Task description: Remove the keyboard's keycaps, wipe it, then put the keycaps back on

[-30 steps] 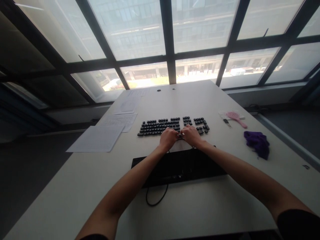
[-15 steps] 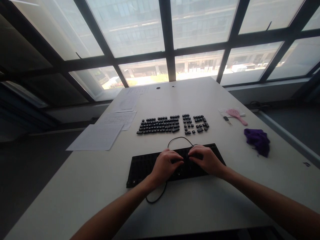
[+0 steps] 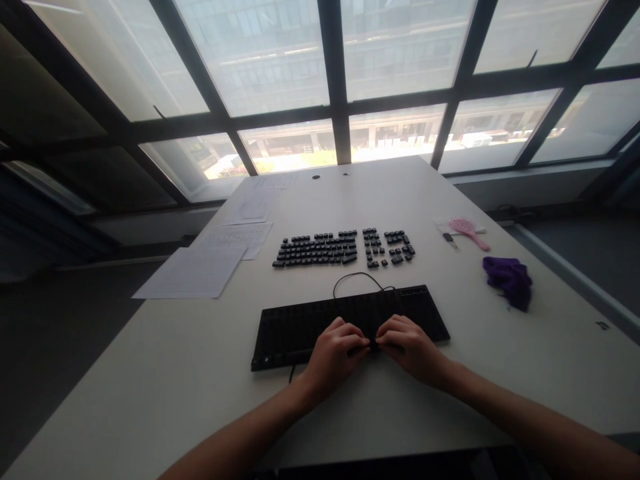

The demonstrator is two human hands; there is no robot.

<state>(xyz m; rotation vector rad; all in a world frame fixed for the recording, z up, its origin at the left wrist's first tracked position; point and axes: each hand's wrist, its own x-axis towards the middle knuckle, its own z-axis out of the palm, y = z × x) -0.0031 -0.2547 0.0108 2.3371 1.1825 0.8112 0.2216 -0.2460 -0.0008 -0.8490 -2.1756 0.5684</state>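
**On the white surface (image 3: 370,427), a black keyboard (image 3: 285,333)**

My left hand (image 3: 331,353) and right hand (image 3: 407,343) nearly meet at the keyboard's near edge, fingers curled inward; I can't tell whether they grip anything. Beyond it, dark keycaps (image 3: 317,253) sit in blocks, and a cable (image 3: 356,273) loops out behind the keyboard. Clear wrapping (image 3: 441,225) lies by a pink brush (image 3: 465,228); its contents I can't make out. Purple cloth (image 3: 511,277) rests on the right, papers (image 3: 190,273) on the left. Framed windows (image 3: 395,53) rise past the far end.
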